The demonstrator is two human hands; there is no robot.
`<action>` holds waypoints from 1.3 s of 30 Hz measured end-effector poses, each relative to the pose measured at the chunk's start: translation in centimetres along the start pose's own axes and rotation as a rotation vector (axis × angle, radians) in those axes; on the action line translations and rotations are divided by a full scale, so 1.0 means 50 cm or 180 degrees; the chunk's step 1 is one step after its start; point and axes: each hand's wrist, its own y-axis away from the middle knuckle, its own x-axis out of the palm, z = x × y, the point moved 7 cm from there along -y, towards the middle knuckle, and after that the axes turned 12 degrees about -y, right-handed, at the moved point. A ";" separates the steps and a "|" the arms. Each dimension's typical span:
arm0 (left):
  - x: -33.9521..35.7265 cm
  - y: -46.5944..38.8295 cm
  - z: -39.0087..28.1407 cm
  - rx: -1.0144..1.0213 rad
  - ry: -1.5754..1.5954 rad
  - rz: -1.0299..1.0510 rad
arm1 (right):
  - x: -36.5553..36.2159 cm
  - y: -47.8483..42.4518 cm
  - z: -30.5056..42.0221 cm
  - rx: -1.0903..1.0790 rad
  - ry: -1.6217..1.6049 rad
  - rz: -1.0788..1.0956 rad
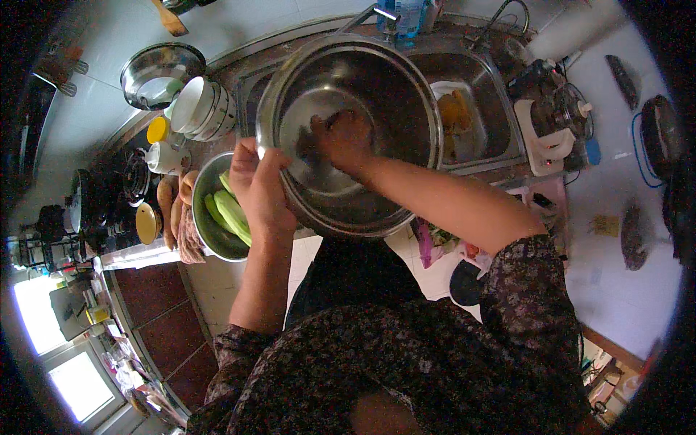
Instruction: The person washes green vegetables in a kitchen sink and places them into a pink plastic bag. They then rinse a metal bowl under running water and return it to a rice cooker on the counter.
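Note:
A large stainless steel basin (405,136) is tilted over the left bowl of the sink, its open mouth facing me. My left hand (261,185) grips its left rim, with the thumb over the edge. Inside the basin, my right hand (345,138) reaches to the inner bottom with curled fingers. Motion blur and dim light hide whether those fingers hold anything; a dark reflection or shadow lies beside them. Just left of my left wrist, a smaller steel bowl (202,217) holds several long pale-green vegetables (231,209).
A metal faucet (383,16) rises behind the basin. The right sink bowl (484,109) contains a yellowish-brown item (455,113). Stacked white bowls (198,109), a steel pot (155,65), a white mug (162,157) and sweet potatoes (165,201) crowd the left counter. Plastic bags (427,244) lie below right.

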 end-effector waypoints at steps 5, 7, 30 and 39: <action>0.021 0.014 0.013 -0.0117 0.0032 0.0194 | -0.065 0.003 0.075 -0.1006 0.0531 -0.0628; 0.025 0.012 0.013 -0.0184 0.0108 0.0273 | -0.098 0.004 0.110 -0.1233 0.0129 -0.0532; 0.001 -0.002 -0.025 0.0073 -0.0245 -0.0193 | -0.136 -0.045 0.038 -0.1942 0.0301 0.0662; 0.020 -0.022 -0.025 0.0343 -0.0374 -0.0237 | 0.062 0.032 -0.072 -0.0238 -0.1060 0.0873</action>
